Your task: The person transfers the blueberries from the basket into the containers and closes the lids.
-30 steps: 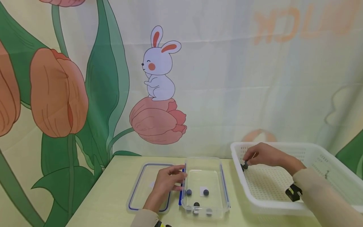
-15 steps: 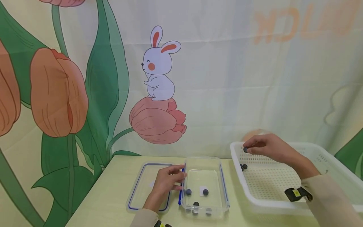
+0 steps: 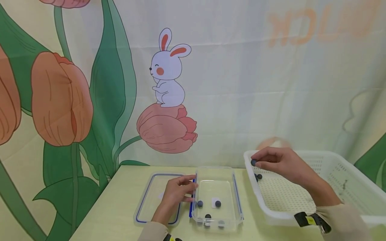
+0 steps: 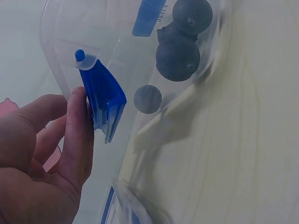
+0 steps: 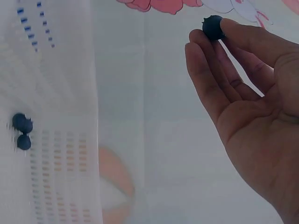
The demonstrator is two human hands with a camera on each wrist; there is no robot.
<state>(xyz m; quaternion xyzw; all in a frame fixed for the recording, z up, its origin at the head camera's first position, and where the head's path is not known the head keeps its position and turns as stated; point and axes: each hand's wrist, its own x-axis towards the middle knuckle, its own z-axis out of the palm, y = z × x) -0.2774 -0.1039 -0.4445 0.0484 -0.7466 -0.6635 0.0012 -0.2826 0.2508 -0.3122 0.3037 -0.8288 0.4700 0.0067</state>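
My right hand pinches a blueberry between thumb and fingertips, above the left rim of a white basket. The right wrist view shows this blueberry at the fingertips, its crown outward. My left hand rests its fingertips against the left side of a clear lidless box, beside a blue latch. Several blueberries lie in the near part of the box, including one by a white label. More blueberries sit inside the basket near its left wall.
A clear lid with a blue seal lies left of the box, partly under my left hand. All stand on a pale yellow table. Behind rises a printed curtain with tulips and a rabbit.
My right hand has lifted a blueberry from the basket floor and moved slightly left with it, to the basket's left rim. My left hand stays at the box.
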